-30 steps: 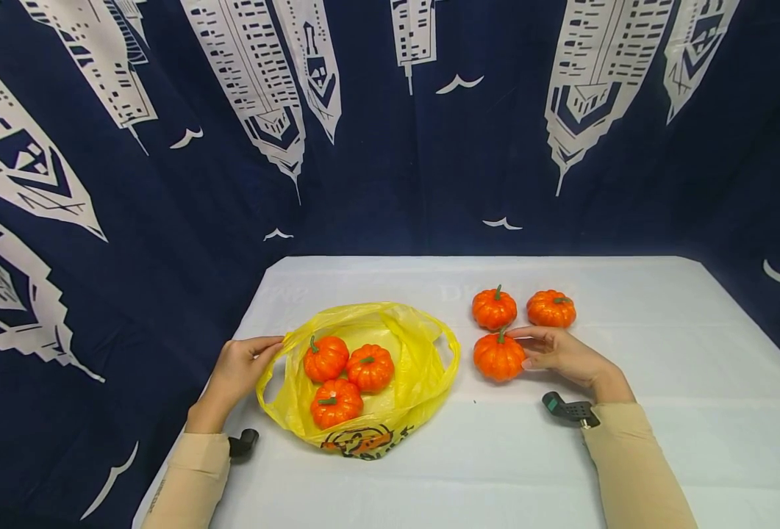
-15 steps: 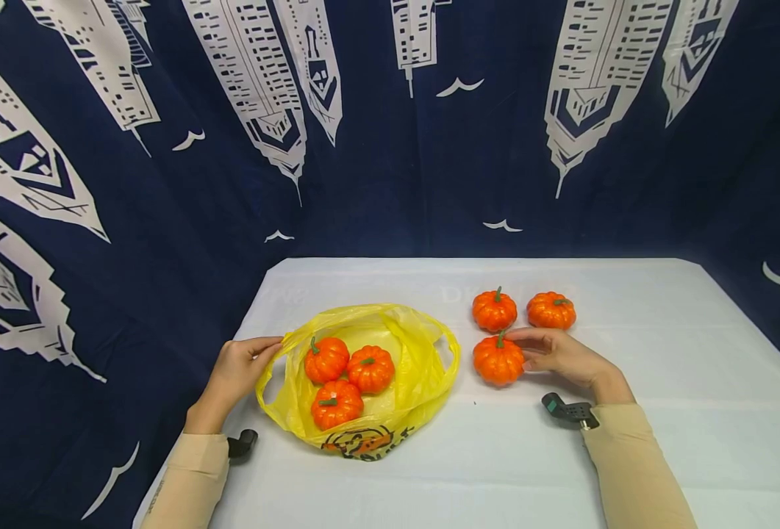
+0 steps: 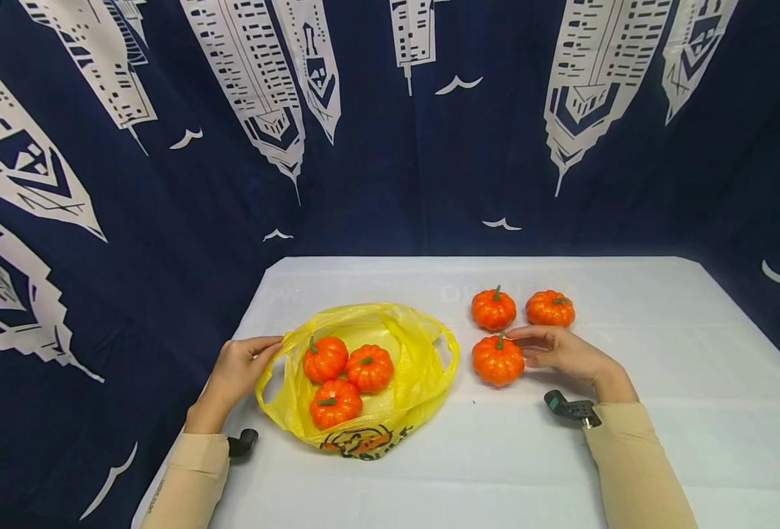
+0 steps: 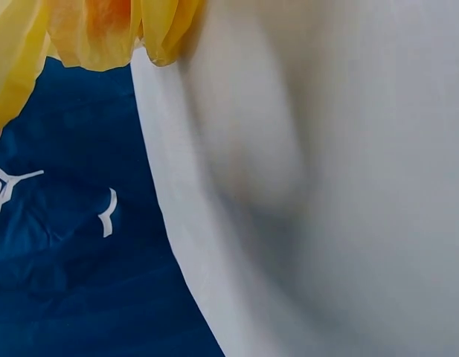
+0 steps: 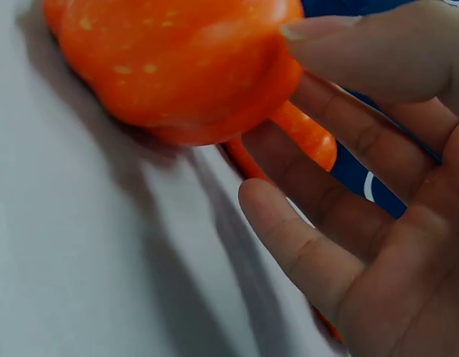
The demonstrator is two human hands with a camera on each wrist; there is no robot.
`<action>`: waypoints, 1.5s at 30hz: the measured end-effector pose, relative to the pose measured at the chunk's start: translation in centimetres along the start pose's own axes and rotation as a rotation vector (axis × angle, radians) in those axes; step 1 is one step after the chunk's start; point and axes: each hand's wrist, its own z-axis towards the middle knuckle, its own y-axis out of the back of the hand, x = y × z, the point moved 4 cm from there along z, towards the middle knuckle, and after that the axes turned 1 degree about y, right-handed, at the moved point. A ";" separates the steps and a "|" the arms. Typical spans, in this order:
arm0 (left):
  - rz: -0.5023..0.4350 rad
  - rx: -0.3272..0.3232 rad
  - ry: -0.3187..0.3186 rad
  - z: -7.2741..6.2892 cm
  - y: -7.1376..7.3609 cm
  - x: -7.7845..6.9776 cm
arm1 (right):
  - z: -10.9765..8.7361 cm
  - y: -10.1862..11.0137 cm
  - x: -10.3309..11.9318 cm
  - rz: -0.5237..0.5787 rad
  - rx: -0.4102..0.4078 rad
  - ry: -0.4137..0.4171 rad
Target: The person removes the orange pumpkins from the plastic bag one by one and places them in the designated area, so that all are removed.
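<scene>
On the left, my left hand (image 3: 239, 373) pinches the edge of a yellow plastic bag (image 3: 423, 367) by its handle. The bag lies spread with its mouth up, and three small orange pumpkins (image 3: 370, 369) sit inside. In the left wrist view the bag (image 4: 95, 37) shows at the top left, its fingers mostly out of sight. My right hand (image 3: 564, 356) is beside another orange pumpkin (image 3: 498, 361) standing on the table. Its fingers are loosely extended, and the right wrist view has the thumb tip at the side of that pumpkin (image 5: 177, 67).
Two more orange pumpkins (image 3: 493, 309) stand behind the one at my right hand, the right-hand pumpkin (image 3: 550, 308) tilted. A white cloth covers the table (image 3: 469, 470). Behind it hangs a dark blue curtain (image 3: 390, 176) with white building prints.
My right hand has eased slightly to the right, and less of the thumb overlaps the front of the pumpkin. The left hand and the bag stay where they were.
</scene>
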 end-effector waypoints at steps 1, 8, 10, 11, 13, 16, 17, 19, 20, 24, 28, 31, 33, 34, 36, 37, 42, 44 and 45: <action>-0.001 -0.002 -0.002 0.0 0.0 0.0 | 0.0 0.1 0.1 -0.004 -0.002 -0.001; -0.002 -0.007 -0.006 0.0 0.2 0.0 | -0.3 0.4 1.9 -0.100 -0.063 -0.018; -0.001 -0.007 -0.007 0.0 0.2 -0.1 | -0.4 0.4 2.5 -0.124 -0.080 -0.025; -0.001 -0.006 -0.008 0.0 0.2 -0.1 | -0.4 0.4 2.7 -0.131 -0.089 -0.026; 0.003 -0.007 -0.010 0.0 0.2 -0.1 | -0.5 0.4 3.3 -0.132 -0.114 -0.024; 0.004 -0.009 -0.010 0.0 0.2 -0.1 | -0.5 0.4 4.2 -0.103 -0.141 -0.002; 0.005 -0.010 -0.009 0.1 0.2 -0.1 | -0.4 0.4 4.4 -0.092 -0.150 0.005; 0.007 -0.011 -0.007 0.0 0.2 0.0 | -0.4 0.3 4.9 -0.076 -0.159 0.022; 0.006 -0.011 -0.005 0.1 0.2 0.0 | -0.3 0.2 5.2 -0.071 -0.160 0.036; 0.013 -0.008 0.003 0.0 0.2 0.0 | -0.1 -0.2 6.1 -0.076 -0.155 0.076; 0.019 -0.005 0.006 0.0 0.2 0.0 | 0.1 -0.6 6.6 -0.083 -0.150 0.089; 0.019 -0.008 0.001 0.0 0.2 0.0 | 0.4 -1.1 6.9 -0.079 -0.148 0.090; 0.018 -0.010 0.000 0.0 0.2 0.1 | 0.5 -1.3 7.0 -0.069 -0.146 0.093; 0.015 -0.011 -0.004 0.0 0.2 0.0 | 0.6 -1.5 7.1 -0.063 -0.145 0.093; 0.009 -0.010 -0.009 0.1 0.2 0.0 | 0.8 -1.7 7.2 -0.052 -0.138 0.093; 0.006 -0.010 -0.008 0.1 0.1 0.0 | 0.9 -1.9 7.3 -0.048 -0.136 0.092; 0.004 -0.010 -0.005 0.2 0.2 0.0 | 1.3 -2.5 7.6 -0.019 -0.125 0.105; 0.008 -0.010 -0.003 0.2 0.2 0.0 | 1.4 -2.7 7.8 -0.003 -0.119 0.117; 0.009 -0.009 0.000 0.2 0.2 0.0 | 1.5 -2.9 8.0 0.005 -0.114 0.121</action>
